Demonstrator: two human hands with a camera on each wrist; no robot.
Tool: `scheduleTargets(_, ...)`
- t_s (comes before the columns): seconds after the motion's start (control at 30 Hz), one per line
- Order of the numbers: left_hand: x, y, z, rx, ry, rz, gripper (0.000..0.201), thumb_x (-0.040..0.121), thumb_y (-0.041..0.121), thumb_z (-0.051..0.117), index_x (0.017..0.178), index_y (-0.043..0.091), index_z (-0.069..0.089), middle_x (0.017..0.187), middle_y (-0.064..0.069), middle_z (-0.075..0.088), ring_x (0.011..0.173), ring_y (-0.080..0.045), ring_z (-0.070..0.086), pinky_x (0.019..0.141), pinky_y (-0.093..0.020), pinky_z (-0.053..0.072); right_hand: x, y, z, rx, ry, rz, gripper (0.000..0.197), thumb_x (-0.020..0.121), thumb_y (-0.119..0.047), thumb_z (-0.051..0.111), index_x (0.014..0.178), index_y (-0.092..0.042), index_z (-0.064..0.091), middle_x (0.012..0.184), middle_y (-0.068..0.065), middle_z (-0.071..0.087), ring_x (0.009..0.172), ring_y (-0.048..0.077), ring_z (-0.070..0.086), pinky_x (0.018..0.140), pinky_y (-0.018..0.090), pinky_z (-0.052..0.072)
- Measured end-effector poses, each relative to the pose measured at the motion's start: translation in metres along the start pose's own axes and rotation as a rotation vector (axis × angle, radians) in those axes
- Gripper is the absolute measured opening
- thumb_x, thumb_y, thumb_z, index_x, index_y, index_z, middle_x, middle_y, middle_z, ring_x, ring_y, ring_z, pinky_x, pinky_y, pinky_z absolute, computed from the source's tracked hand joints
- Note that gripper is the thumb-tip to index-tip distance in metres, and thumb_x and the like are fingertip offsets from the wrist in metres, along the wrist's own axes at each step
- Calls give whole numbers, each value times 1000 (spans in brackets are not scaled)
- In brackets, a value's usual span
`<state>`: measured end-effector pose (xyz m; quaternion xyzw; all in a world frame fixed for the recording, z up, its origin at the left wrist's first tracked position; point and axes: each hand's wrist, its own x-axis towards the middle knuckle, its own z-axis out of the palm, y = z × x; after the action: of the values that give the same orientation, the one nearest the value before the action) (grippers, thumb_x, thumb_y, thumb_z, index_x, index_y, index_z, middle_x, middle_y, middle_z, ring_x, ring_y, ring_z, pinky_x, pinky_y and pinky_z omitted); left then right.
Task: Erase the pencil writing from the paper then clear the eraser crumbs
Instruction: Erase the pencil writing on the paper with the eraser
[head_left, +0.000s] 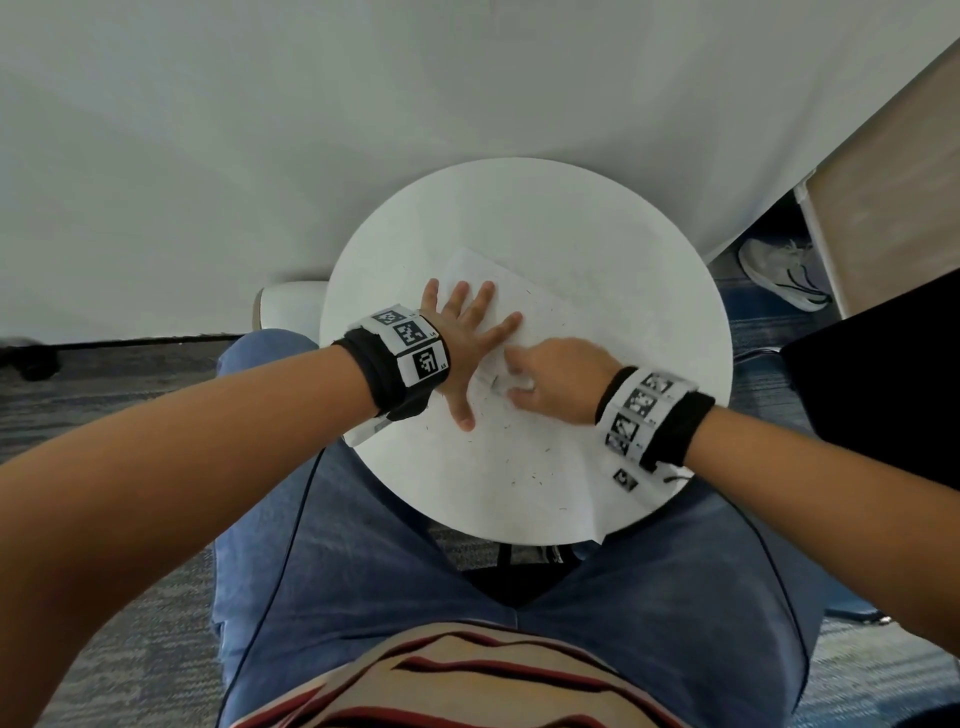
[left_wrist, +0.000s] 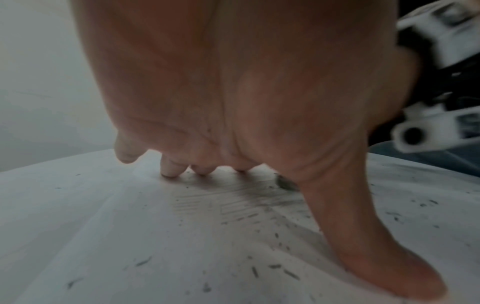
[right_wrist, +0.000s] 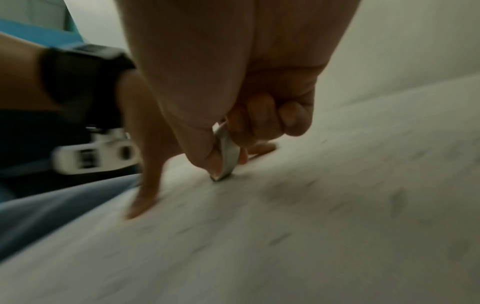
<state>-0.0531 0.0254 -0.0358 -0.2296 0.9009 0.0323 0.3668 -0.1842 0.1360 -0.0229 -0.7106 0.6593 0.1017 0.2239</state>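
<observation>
One round white counter (head_left: 597, 208) holds the paper (head_left: 519, 457) under both my grips. My left grip (head_left: 462, 332) lies flat on the paper, fingers spread apart. Just beside its thumb, my right grip (head_left: 550, 374) is clamped on the eraser (right_wrist: 227, 156), whose tip touches the paper. Small dark crumbs (head_left: 540, 473) lie near my right grip.

the left hand (head_left: 462, 338) lies flat and palm down with its fingers spread toward 12 and 1 o'clock and its thumb stretched toward 6 o'clock. the right hand (head_left: 558, 376) reaches in from 4 o'clock, knuckles up, fingers curled under and thumb pinched against them. both forearms are bare, each wrist wrapped in a black band with black-and-white markers.
</observation>
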Motion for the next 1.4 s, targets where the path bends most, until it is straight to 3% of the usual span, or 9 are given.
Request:
scheduleTargets(0.13,-1,-1,-1,-22,0,4,152,58,77,80,153,34,-31,161,-16,-35,151,-43,-21,118,-68,-8,13,35,-18,-74,161,225,32,98,-41,43,113,-13,49,94,8,62,75,26,56,63,35,45)
scheduleTargets(0.23,-1,-1,-1,-16,12,16,152,58,76,80,154,33,-30,161,-16,-34,152,-43,-19,118,-68,-6,5,0,-3,-77,108,147,31,100,-27,38,127,-12,46,94,8,65,69,23,53,58,32,39)
scheduleTargets(0.33,-3,-4,4,-43,17,31,154,58,77,80,153,30,-32,162,-13,-35,152,-41,-21,119,-67,-5,-10,-22,12,-10,67,18,28,99,-34,43,120,-16,47,92,5,64,71,22,55,59,31,39)
scheduleTargets(0.53,-4,1,14,-123,51,83,160,57,75,83,151,23,-36,158,-14,-40,151,-40,-23,124,-57,-2,1,16,9,79,295,203,29,97,-39,48,115,-16,44,78,3,61,67,25,57,57,33,45)
scheduleTargets(0.7,-3,3,19,-81,56,57,162,55,81,79,154,15,-31,158,-20,-38,151,-39,-24,123,-54,-6,-11,1,22,189,142,43,27,96,-41,50,113,-19,49,85,1,62,74,23,59,62,33,45)
scheduleTargets(0.87,0,5,13,-35,62,19,161,54,83,77,154,15,-30,160,-22,-34,151,-39,-23,119,-56,-14,5,42,7,205,291,236,31,94,-44,53,108,-16,54,90,4,64,77,25,60,64,33,46)
scheduleTargets(1.07,0,2,16,-26,56,23,162,52,88,73,153,18,-32,159,-19,-37,150,-37,-27,116,-60,-16,-10,-3,30,170,152,-14,28,99,-41,45,112,-20,57,101,-2,63,86,21,62,69,34,48)
scheduleTargets(1.27,3,-3,9,-73,50,10,162,52,86,76,153,22,-33,160,-15,-37,151,-34,-27,119,-62,-14,8,35,9,73,347,208,30,101,-35,41,110,-11,57,102,7,61,87,28,60,74,38,48)
scheduleTargets(1.4,3,-1,10,-61,44,13,162,52,86,75,153,21,-33,160,-15,-38,151,-35,-27,119,-63,-13,-8,-3,26,85,130,-44,32,101,-40,40,115,-18,59,109,1,62,92,22,62,77,38,50)
